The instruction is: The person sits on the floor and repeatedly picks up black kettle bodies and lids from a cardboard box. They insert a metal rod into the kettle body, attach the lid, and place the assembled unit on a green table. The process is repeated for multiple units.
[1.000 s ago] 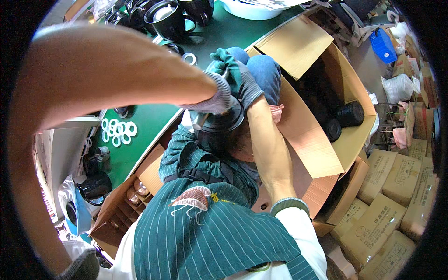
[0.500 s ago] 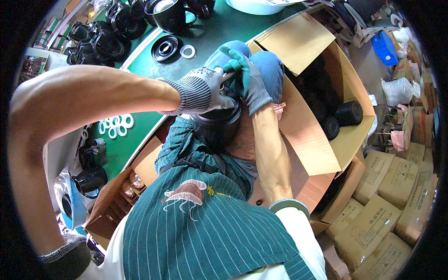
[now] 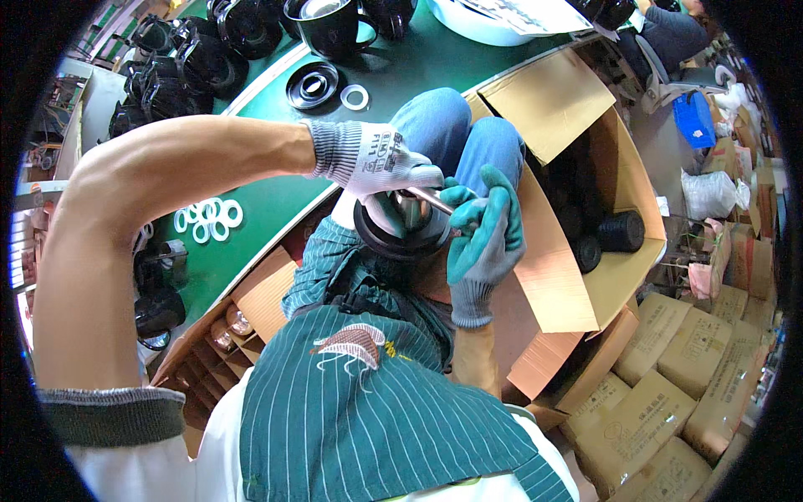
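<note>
My left hand [image 3: 381, 163], in a pale grey knit glove with a dark-striped cuff, is closed over a shiny domed metal piece [image 3: 411, 214]. Its thumb lies along the left side of that piece. Beneath it, a round black vessel with a wide rim [image 3: 376, 238] rests in my lap, partly hidden by the hand. A slim metal rod [image 3: 431, 199] slants from under my left fingers toward the right. At the rod's right end, my right hand [image 3: 492, 230], in a grey glove with green palm and fingers, has its fingertips closed around it.
The green table [image 3: 259, 155] bears black mugs [image 3: 330, 25], a black lid [image 3: 313, 84], white rings [image 3: 209, 219] and a white basin [image 3: 481, 25]. An open carton [image 3: 636, 171] with black parts stands at my right. Stacked boxes [image 3: 648, 422] lie beyond; a divided carton [image 3: 222, 364] sits left.
My right hand has drawn down and to the right, its palm side now turned into view. The rod and the shiny metal piece show more plainly. The whole view has shifted slightly.
</note>
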Action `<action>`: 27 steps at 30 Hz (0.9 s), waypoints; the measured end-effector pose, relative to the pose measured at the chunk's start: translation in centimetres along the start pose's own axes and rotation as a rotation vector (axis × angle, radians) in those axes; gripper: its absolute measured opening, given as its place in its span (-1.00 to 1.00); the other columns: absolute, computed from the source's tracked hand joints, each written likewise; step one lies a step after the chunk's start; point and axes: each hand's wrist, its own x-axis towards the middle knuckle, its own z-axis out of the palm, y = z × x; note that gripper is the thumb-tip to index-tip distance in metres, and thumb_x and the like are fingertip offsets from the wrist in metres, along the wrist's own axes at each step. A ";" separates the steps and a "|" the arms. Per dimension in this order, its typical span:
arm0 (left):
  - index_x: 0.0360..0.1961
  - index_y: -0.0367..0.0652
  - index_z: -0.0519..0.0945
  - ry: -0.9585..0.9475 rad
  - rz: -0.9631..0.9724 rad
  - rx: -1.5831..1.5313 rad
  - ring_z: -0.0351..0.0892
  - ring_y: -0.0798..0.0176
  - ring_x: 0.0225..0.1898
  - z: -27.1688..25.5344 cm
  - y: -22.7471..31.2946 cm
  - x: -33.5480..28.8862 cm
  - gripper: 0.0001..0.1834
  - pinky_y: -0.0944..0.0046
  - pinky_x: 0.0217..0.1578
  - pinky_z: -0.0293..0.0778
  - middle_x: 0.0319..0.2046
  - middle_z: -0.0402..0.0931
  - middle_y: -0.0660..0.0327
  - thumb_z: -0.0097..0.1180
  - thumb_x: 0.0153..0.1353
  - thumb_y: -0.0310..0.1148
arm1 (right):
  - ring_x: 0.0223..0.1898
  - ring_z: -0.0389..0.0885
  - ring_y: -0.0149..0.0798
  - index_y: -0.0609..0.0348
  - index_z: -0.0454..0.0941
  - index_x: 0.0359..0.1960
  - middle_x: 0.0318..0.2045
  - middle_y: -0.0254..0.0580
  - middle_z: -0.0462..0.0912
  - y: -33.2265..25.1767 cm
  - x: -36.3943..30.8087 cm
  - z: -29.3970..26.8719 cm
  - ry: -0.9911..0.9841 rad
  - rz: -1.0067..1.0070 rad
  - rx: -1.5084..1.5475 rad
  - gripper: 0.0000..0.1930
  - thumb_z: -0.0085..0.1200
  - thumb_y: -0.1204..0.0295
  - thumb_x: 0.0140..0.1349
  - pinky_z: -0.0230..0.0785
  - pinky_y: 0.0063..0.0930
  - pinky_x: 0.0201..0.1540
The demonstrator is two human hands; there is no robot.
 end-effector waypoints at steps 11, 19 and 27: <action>0.13 -0.17 0.56 1.020 -0.618 -0.418 0.71 -0.12 -0.18 3.4 1.4 -6.3 -0.38 0.09 -0.10 0.60 -0.23 0.66 -0.06 0.43 0.13 -0.07 | 0.41 0.35 0.13 0.17 0.30 0.45 0.44 0.21 0.29 -2.8 -0.4 -3.5 -0.577 -0.007 -0.944 0.02 0.50 -0.03 0.01 0.14 -0.01 0.47; -0.11 -0.07 0.57 0.839 -1.413 0.107 0.68 -0.11 -0.31 18.4 -5.3 -14.7 -0.48 -0.13 -0.26 0.55 -0.30 0.63 0.04 0.27 0.19 0.15 | 0.32 0.48 0.19 0.22 0.61 0.21 0.36 0.30 0.40 -2.1 -1.5 -0.7 -0.423 -0.132 -1.132 -0.11 0.67 0.18 -0.26 0.32 -0.01 0.38; 0.24 -0.06 0.49 1.088 -0.709 0.093 0.36 -0.34 0.33 11.2 3.0 -16.7 -0.15 -0.33 0.31 0.29 0.29 0.38 -0.24 0.47 -0.06 0.10 | 0.14 0.64 -0.16 0.36 0.49 0.27 0.22 -0.06 0.60 -5.0 3.8 2.0 0.023 0.024 -0.446 -0.28 0.33 0.02 0.28 0.49 -0.26 0.27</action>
